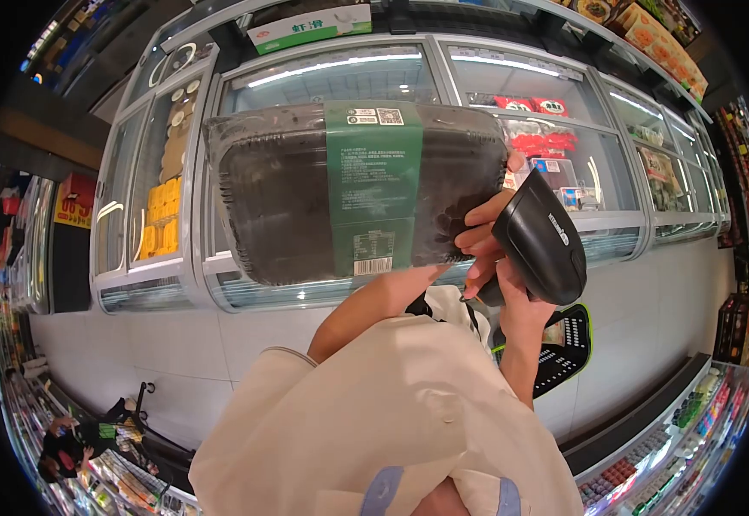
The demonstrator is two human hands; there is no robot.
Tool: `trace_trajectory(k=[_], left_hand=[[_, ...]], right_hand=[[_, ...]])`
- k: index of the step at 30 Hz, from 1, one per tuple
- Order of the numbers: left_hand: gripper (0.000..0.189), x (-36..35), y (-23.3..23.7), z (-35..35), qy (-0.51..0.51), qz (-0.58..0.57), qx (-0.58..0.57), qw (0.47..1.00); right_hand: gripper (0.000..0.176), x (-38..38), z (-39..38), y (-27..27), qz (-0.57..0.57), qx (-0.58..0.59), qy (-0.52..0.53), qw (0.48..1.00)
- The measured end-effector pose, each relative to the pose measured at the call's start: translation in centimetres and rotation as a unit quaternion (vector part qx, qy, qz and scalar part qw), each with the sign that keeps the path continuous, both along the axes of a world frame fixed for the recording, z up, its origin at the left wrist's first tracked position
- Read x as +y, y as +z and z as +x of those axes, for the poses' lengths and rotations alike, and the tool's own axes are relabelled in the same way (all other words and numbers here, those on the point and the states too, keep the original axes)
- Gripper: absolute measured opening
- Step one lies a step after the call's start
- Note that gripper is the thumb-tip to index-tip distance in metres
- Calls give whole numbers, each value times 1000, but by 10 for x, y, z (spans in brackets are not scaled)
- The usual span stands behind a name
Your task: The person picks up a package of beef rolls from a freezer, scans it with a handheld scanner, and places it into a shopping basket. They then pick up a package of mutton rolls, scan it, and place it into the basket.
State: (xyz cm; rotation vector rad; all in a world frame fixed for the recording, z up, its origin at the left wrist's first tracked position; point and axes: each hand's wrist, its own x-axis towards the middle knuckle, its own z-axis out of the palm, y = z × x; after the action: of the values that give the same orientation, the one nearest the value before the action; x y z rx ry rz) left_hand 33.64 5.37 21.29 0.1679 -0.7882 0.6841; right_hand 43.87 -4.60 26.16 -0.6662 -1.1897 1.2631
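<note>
A black plastic food tray (280, 198) in clear wrap, with a green printed band (374, 185) round its middle, is held up in front of me. My left forearm passes behind its lower edge. At the tray's right end my left hand (484, 224) is closed on it, with fingers curled over the edge; its palm is hidden. My right hand (522, 301) is closed round the handle of a black barcode scanner (546, 241). The scanner's head stands close beside the tray's right end. The fingers of both hands partly overlap in view. A barcode (372, 265) shows low on the band.
Glass-lidded freezers (323, 73) stand ahead, with red packets (542, 142) and yellow packs (163, 206) inside. A black basket with a green rim (570, 348) is low on the right. Another person (69, 447) is at lower left, near a stocked shelf.
</note>
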Motion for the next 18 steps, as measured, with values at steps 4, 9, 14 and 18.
trace_trajectory(k=[4, 9, 14, 18], left_hand=[[50, -2, -11, 6, -5, -5, -28, 1000], [58, -12, -36, 9, 49, -93, 40, 994], [51, -38, -26, -14, 268, -55, 360, 892], [50, -38, -25, -16, 212, -66, 281, 934]], right_hand=[[28, -4, 3, 1, -35, -42, -20, 998], [34, -18, 14, -5, -140, -131, -47, 980], [51, -30, 36, -65, -11, -258, -62, 964], [34, -23, 22, -30, 80, -297, -63, 949]])
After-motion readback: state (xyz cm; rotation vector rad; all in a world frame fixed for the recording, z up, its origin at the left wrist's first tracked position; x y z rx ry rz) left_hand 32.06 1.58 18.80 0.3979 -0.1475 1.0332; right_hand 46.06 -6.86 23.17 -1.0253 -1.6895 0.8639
